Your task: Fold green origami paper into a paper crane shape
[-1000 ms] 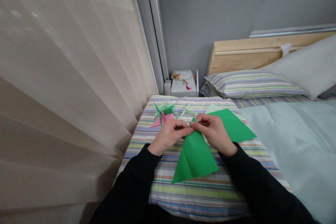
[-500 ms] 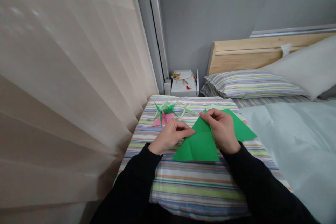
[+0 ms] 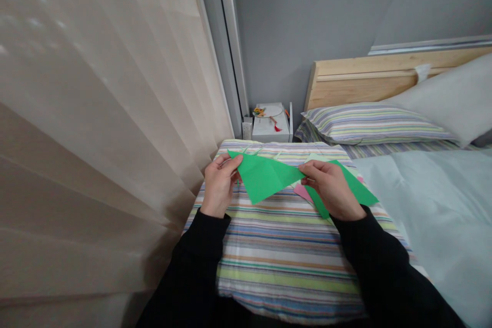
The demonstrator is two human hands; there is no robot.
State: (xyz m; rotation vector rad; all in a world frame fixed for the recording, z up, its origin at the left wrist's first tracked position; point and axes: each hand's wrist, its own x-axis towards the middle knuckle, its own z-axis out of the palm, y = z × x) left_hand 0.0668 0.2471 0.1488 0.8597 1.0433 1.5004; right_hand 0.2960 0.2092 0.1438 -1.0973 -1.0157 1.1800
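The folded green origami paper (image 3: 265, 177) has lifted off the striped bedding (image 3: 284, 266) and now hangs just above it, stretched between my two hands. It is light, soft and liable to crease, so it is best held by its corners. My left hand (image 3: 219, 184) pinches one corner, wrist raised, while my right hand (image 3: 330, 189) pinches the other, above a second green sheet (image 3: 357, 189).

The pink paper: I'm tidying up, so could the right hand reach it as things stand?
Probably yes. The pink paper lies on the striped cover right beside the right hand, nothing in between. But that hand holds the green paper, so it would likely need letting go first.
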